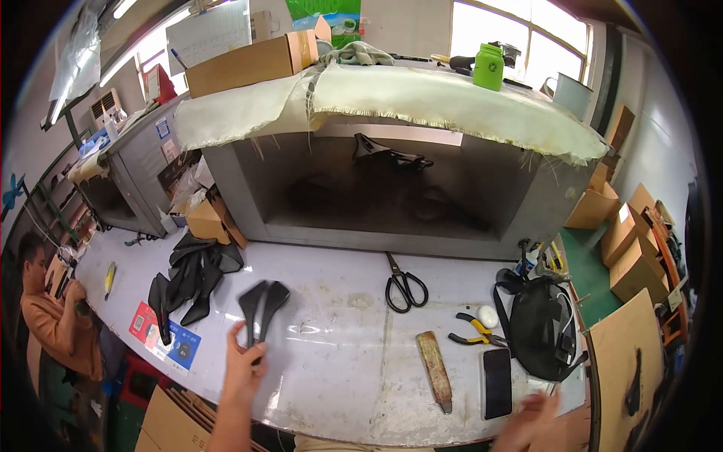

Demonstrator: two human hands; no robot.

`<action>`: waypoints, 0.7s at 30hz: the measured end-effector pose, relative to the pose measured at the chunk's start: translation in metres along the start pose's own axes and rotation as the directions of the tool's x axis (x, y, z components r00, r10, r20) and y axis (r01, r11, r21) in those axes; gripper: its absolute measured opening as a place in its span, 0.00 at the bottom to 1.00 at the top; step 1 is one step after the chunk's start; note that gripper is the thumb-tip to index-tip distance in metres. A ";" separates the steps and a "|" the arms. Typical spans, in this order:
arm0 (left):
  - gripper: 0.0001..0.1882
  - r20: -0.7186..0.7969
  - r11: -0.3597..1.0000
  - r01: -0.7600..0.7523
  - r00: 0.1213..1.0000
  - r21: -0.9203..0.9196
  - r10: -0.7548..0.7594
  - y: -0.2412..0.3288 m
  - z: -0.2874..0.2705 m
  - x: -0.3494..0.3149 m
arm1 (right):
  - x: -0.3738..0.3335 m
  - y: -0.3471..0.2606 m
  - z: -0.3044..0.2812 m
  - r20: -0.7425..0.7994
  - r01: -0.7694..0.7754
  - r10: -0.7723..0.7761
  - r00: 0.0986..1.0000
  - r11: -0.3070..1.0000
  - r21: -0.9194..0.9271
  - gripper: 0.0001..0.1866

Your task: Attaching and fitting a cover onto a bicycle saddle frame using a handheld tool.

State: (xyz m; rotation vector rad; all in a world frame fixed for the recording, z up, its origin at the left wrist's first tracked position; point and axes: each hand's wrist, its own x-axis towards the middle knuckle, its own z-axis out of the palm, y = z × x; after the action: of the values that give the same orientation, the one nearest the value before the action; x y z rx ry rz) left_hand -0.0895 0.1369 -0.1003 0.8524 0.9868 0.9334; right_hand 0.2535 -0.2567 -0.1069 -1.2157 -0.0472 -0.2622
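1. The left grip [243, 365] is closed around the narrow lower end of a black saddle-shaped piece [276, 301], thumb and fingers pinching it.
2. The piece rises upward from the left grip above the worktop [339, 369], its two broad wings farthest from the fingers and a slot running between them.
3. The right grip [532, 418] is motion-blurred near the worktop's front edge; I cannot tell whether its fingers are open or closed.
4. Just beyond the right grip, a little to its left, lies a dark phone [497, 383].
5. Farther left of the right grip, between the two grips, lies a worn flat bar [434, 369].
6. Beyond the phone from the right grip are yellow-and-black pliers [486, 330], with a white round object [488, 316] just beside them.
7. A black bag [536, 324] lies straight beyond the right grip.
8. Black-handled scissors [397, 276] lie beyond and to the right of the left grip.
9. Beyond and to the left of the left grip is a heap of similar black pieces [199, 275]; nearer to it, a red-and-blue card [183, 350] lies partly under one of them.
10. Well beyond both grips stands a grey open-fronted box [392, 242], another black piece [392, 156] inside it.
11. Well to the left of the left grip, a person in an orange top [64, 328] sits at the worktop's far side.
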 end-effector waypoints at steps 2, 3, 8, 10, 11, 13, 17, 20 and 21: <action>0.44 -0.042 0.992 -0.019 0.999 -0.126 0.014 -0.025 0.040 -0.033 | -0.063 0.020 0.033 0.469 -0.220 0.250 0.847 0.968 -0.120 0.23; 0.47 0.030 0.987 0.014 1.000 -0.157 -0.009 -0.032 0.062 -0.059 | -0.091 0.002 0.056 0.662 -0.223 0.271 0.698 0.962 -0.158 0.26; 0.34 0.600 0.918 0.092 0.730 0.387 -0.326 -0.041 0.109 -0.124 | -0.144 0.007 0.115 0.838 -0.483 0.345 0.424 0.868 -0.112 0.33; 0.23 0.538 0.812 -0.174 0.820 0.557 -0.193 -0.022 0.108 -0.120 | -0.136 0.015 0.111 0.823 -0.403 0.332 0.461 0.905 -0.139 0.32; 0.22 0.561 0.766 -0.279 0.818 0.580 -0.127 -0.016 0.100 -0.106 | -0.125 0.019 0.098 0.811 -0.493 0.445 0.379 0.839 -0.230 0.31; 0.14 0.529 0.703 -0.409 0.847 0.582 0.055 0.001 0.103 -0.078 | -0.105 0.012 0.087 0.778 -0.561 0.541 0.320 0.770 -0.305 0.27; 0.13 0.722 0.274 -0.763 0.645 0.586 0.252 0.039 0.158 0.018 | -0.056 0.002 0.053 0.689 -0.576 0.612 0.387 0.744 -0.337 0.21; 0.11 0.824 0.110 -0.901 0.430 0.420 0.369 0.049 0.249 0.082 | -0.037 0.003 0.036 0.550 -0.534 0.567 0.612 0.810 -0.242 0.14; 0.11 0.861 0.023 -0.938 0.328 0.347 0.389 0.045 0.281 0.104 | -0.035 -0.001 0.033 0.479 -0.556 0.575 0.663 0.807 -0.200 0.11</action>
State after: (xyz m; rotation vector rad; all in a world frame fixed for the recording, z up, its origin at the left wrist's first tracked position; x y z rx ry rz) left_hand 0.1891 0.2039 -0.0011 2.6155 0.2863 0.8559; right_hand 0.2231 -0.2202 -0.1009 -1.2479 -0.1305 0.6371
